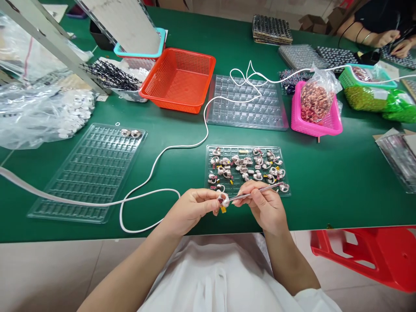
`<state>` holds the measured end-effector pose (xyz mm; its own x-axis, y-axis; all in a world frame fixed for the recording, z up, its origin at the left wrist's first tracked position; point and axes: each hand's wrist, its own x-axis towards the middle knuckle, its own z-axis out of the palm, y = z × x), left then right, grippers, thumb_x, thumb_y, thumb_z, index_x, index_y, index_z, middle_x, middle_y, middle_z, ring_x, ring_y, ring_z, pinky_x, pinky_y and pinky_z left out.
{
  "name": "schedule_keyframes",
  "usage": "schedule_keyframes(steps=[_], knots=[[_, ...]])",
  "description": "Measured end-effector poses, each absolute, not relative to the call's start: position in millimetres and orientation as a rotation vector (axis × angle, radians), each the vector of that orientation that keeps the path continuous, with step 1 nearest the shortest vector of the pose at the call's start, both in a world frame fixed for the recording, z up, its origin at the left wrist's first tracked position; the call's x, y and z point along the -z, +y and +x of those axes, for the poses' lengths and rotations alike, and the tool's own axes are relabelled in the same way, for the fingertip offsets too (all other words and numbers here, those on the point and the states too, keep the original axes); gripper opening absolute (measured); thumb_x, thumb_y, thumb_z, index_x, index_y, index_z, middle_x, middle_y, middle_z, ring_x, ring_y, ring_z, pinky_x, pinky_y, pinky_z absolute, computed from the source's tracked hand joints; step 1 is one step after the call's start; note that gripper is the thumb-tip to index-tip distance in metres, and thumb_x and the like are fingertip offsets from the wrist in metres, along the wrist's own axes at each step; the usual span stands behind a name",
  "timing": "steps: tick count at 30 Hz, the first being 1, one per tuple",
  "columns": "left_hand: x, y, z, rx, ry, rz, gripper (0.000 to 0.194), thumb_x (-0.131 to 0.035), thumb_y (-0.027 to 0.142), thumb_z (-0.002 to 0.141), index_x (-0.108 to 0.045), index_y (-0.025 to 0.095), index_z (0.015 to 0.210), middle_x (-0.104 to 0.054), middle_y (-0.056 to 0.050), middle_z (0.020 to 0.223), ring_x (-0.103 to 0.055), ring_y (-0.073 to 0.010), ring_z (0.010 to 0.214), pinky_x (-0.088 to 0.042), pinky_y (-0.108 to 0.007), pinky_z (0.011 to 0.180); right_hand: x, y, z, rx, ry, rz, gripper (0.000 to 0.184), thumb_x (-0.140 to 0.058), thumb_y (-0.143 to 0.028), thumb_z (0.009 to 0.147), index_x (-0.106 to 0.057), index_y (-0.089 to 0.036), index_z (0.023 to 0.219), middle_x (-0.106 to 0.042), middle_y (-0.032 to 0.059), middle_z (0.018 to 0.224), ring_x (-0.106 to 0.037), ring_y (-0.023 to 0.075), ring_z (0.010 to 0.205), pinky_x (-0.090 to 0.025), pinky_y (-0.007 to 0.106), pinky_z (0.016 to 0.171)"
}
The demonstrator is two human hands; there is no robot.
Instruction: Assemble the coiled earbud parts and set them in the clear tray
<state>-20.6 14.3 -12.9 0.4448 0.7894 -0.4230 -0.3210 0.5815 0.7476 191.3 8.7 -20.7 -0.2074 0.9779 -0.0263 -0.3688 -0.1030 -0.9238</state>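
Note:
Between thumb and fingers, my left hand (196, 207) pinches a small pale, curved earbud (223, 199) with a yellow tab hanging below it. My right hand (264, 207) is closed around thin metal tweezers (243, 196), whose tip points left and meets or nearly meets the earbud. Just beyond both hands lies a clear plastic tray (208, 161) with many similar pale earbud parts, some showing yellow tabs and dark or red bits. How the tweezer tip touches the earbud is too small to make out.
A clear tray (87, 173) with two pale parts lies left. A white cable (162, 152) winds across the green table. Behind stand an orange basket (177, 104), another clear tray (224, 115) and a pink basket (316, 128). A co-worker's hands (390, 41) show far right; a red stool (383, 255) stands below.

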Motion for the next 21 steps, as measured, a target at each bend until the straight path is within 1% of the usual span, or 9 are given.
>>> schedule_keyframes(steps=[5, 9, 12, 16, 21], knots=[[11.3, 14.5, -19.7, -0.764, 0.847, 0.565, 0.025, -0.089, 0.036, 0.070, -0.083, 0.015, 0.084, -0.074, -0.007, 0.084, -0.057, -0.0142, 0.070, -0.044, -0.025, 0.064, 24.6, 5.1, 187.3, -1.525, -0.986, -0.808, 0.019, -0.058, -0.034, 0.099, -0.072, -0.022, 0.099, -0.065, 0.0038, 0.091, -0.072, 0.0164, 0.074, -0.063, 0.032, 0.067], [9.8, 14.7, -18.6, -0.816, 0.888, 0.515, 0.023, -0.092, 0.032, 0.065, -0.083, 0.016, 0.081, -0.075, -0.007, 0.083, -0.058, -0.0131, 0.066, -0.045, -0.025, 0.063, 22.7, 0.6, 185.0, -1.379, -1.065, -0.842, 0.019, -0.056, -0.032, 0.100, -0.073, -0.023, 0.101, -0.065, 0.0055, 0.093, -0.071, 0.0189, 0.079, -0.064, 0.036, 0.068], [9.2, 14.7, -18.3, -0.836, 0.895, 0.479, 0.024, -0.093, 0.030, 0.063, -0.083, 0.017, 0.080, -0.075, -0.006, 0.082, -0.058, -0.0121, 0.064, -0.046, -0.024, 0.063, 20.2, -0.4, 183.7, -1.332, -1.138, -0.815, 0.020, -0.054, -0.029, 0.101, -0.073, -0.025, 0.105, -0.066, 0.0064, 0.095, -0.070, 0.0213, 0.085, -0.064, 0.038, 0.070], [9.2, 14.1, -17.9, -0.832, 0.904, 0.466, 0.025, -0.093, 0.030, 0.063, -0.082, 0.017, 0.081, -0.074, -0.004, 0.078, -0.059, -0.0117, 0.063, -0.047, -0.023, 0.062, 20.3, 0.3, 182.5, -1.285, -1.203, -0.800, 0.021, -0.053, -0.028, 0.101, -0.072, -0.027, 0.109, -0.068, 0.0068, 0.094, -0.068, 0.0227, 0.089, -0.063, 0.039, 0.069], [9.5, 13.6, -18.3, -0.830, 0.892, 0.465, 0.024, -0.093, 0.030, 0.065, -0.082, 0.017, 0.081, -0.073, -0.003, 0.077, -0.059, -0.0106, 0.064, -0.047, -0.021, 0.063, 21.7, 0.0, 181.5, -1.217, -1.266, -0.788, 0.021, -0.053, -0.025, 0.101, -0.072, -0.025, 0.110, -0.069, 0.0081, 0.094, -0.066, 0.0239, 0.091, -0.062, 0.039, 0.069]])
